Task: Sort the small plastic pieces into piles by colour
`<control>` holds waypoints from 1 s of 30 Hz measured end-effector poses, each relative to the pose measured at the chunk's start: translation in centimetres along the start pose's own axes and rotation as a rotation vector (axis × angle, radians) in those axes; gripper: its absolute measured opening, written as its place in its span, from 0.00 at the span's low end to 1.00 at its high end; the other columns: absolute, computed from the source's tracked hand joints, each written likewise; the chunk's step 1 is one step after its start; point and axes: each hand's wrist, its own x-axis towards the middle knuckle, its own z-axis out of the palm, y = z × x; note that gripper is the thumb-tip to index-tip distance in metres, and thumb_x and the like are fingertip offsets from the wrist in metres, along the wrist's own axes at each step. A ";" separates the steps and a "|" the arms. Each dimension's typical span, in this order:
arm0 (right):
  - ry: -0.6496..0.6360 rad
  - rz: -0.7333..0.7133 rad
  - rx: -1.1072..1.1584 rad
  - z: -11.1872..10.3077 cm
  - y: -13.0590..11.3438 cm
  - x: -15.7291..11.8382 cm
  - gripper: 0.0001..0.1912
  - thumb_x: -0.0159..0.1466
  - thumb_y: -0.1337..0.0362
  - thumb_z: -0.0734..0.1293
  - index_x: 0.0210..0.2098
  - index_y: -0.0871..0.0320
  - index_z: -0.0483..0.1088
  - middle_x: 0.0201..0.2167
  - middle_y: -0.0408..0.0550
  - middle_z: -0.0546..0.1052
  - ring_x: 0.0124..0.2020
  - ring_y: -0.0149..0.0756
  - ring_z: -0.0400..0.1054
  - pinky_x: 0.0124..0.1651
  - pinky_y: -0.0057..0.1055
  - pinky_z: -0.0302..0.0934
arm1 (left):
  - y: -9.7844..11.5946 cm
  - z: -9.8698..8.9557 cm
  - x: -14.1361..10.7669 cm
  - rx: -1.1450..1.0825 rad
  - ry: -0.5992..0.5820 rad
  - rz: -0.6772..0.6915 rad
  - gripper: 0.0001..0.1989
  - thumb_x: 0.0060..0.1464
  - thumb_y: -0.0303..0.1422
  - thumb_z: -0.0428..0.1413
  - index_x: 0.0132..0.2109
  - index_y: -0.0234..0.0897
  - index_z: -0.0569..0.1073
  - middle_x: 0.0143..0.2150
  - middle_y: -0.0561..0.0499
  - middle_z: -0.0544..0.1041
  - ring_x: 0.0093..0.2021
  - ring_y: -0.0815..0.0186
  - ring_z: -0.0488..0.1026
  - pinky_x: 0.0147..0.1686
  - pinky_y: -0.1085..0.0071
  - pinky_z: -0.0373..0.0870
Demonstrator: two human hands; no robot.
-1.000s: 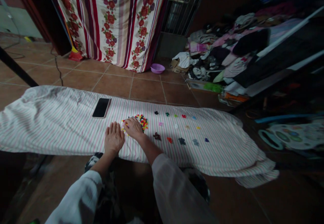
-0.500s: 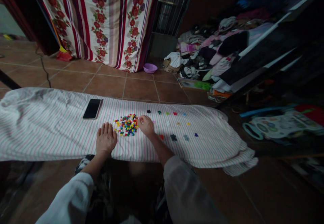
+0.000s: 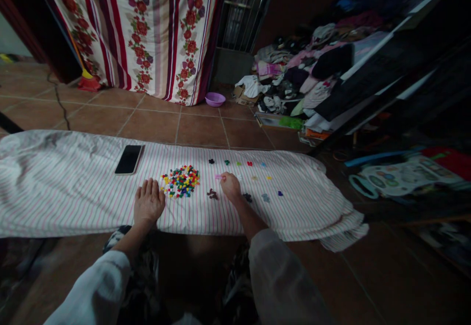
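Left hand (image 3: 149, 203), flat, fingers together, apparently braces at eight o'clock from the coloured pile (image 3: 183, 182); right hand (image 3: 222, 178) curls at pink pieces (image 3: 218, 176), pinch indeterminable.

From my end, I can read no words, labels or brands. Numbers and signs: none legible to me anywhere in this view.

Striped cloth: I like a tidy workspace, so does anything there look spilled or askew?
Nothing seems spilled: the mixed pieces sit in one pile, with small colour clusters apart. The cloth looks slightly askew, rumpled at its left end and bunched at the right.
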 end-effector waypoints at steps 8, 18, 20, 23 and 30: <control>0.020 -0.030 0.048 0.4 -0.1 0.2 0.16 0.61 0.75 0.59 0.41 0.58 0.75 0.37 0.49 0.78 0.41 0.34 0.70 0.43 0.26 0.59 | 0.0 0.1 0.0 -0.007 -0.008 -0.014 0.29 0.59 0.38 0.40 0.60 0.22 0.67 0.62 0.32 0.67 0.64 0.46 0.61 0.62 0.50 0.56; 0.084 -0.045 0.111 -0.1 -0.4 -0.1 0.16 0.60 0.75 0.59 0.43 0.60 0.74 0.40 0.51 0.77 0.42 0.35 0.69 0.45 0.27 0.60 | 0.0 0.1 0.1 0.002 -0.008 -0.010 0.29 0.60 0.38 0.40 0.60 0.22 0.67 0.62 0.32 0.66 0.64 0.47 0.61 0.62 0.50 0.56; 0.106 -0.079 0.133 -0.2 -1.0 -0.2 0.17 0.61 0.75 0.59 0.43 0.59 0.75 0.41 0.51 0.76 0.42 0.36 0.69 0.47 0.27 0.61 | 0.0 0.0 0.1 0.009 -0.010 -0.008 0.29 0.61 0.38 0.40 0.60 0.23 0.67 0.62 0.32 0.67 0.64 0.47 0.61 0.62 0.50 0.56; 0.086 -0.170 0.184 -0.1 -2.6 -0.4 0.18 0.62 0.74 0.58 0.44 0.57 0.75 0.42 0.49 0.75 0.43 0.35 0.69 0.49 0.28 0.61 | 0.0 0.0 0.1 0.013 -0.014 -0.001 0.28 0.61 0.38 0.39 0.60 0.23 0.67 0.62 0.32 0.67 0.65 0.48 0.61 0.62 0.50 0.56; -0.106 -0.375 0.192 1.5 -7.1 -2.0 0.18 0.64 0.73 0.58 0.45 0.55 0.77 0.43 0.48 0.75 0.45 0.34 0.68 0.51 0.28 0.60 | 0.0 0.0 0.1 0.001 -0.002 -0.010 0.27 0.61 0.37 0.40 0.59 0.25 0.68 0.62 0.33 0.67 0.65 0.49 0.61 0.62 0.51 0.56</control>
